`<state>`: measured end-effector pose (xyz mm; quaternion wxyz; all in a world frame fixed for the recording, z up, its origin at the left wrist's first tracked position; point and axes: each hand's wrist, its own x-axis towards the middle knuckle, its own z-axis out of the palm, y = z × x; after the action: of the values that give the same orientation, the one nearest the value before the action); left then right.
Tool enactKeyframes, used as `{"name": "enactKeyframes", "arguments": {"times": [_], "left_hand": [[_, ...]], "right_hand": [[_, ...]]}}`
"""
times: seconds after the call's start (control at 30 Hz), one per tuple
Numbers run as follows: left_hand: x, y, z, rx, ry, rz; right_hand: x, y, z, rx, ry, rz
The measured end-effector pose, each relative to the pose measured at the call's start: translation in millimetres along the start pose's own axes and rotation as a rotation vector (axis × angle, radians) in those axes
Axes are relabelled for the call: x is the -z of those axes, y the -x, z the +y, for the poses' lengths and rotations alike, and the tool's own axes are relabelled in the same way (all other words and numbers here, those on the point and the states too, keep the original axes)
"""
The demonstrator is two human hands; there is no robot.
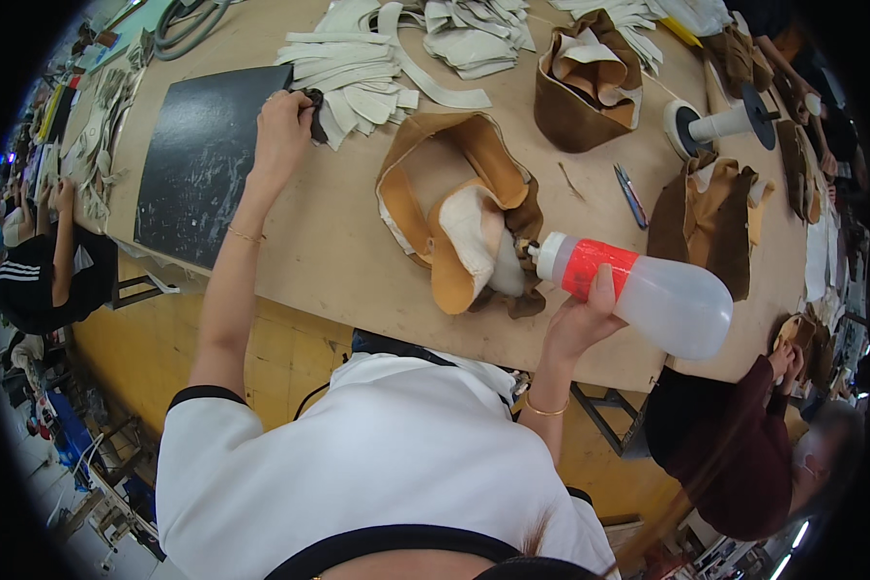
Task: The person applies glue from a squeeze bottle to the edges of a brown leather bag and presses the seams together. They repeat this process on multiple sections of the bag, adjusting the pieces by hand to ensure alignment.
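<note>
My right hand [582,324] is wrapped round a translucent squeeze bottle [681,304] with a red band. The bottle lies tilted nearly level, its white cap and nozzle pointing left at the edge of a brown leather boot upper [411,179]. Tan lining and a pale inner patch show on this upper, which rests on the table before me. Farther left, my left hand [285,130] is closed with its fingertips at a small dark scrap [316,111]. That hand is beside the corner of a black board [198,145] and a pile of pale fabric strips [348,77].
Other brown uppers stand at the back [590,106] and right [710,222]. Small thread snips [630,193] and a white thread spool [720,126] lie nearby. A co-worker in a dark red sleeve [744,454] sits at the right; another person [53,280] is at the left.
</note>
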<state>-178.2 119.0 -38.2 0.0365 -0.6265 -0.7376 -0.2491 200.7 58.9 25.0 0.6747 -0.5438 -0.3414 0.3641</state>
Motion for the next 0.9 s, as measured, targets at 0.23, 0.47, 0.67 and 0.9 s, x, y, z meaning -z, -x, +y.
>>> {"name": "enactKeyframes", "arguments": {"times": [0.23, 0.47, 0.67, 0.9], "left_hand": [[51.6, -13.9, 42.1, 0.047, -0.245, -0.441], [54.4, -14.2, 174.7, -0.415, 0.38, -0.394], [14.7, -6.7, 214.5, -0.51, 0.323, -0.786], [-8.4, -22.6, 176.8, -0.235, 0.753, -1.044]], "right_hand": [[6.2, -1.8, 7.2, 0.018, -0.011, -0.02], [3.0, -4.8, 0.6, 0.035, -0.07, 0.015], [2.0, -2.8, -3.6, 0.097, 0.05, -0.041], [-15.5, -10.1, -0.4, 0.103, 0.07, -0.037]]}}
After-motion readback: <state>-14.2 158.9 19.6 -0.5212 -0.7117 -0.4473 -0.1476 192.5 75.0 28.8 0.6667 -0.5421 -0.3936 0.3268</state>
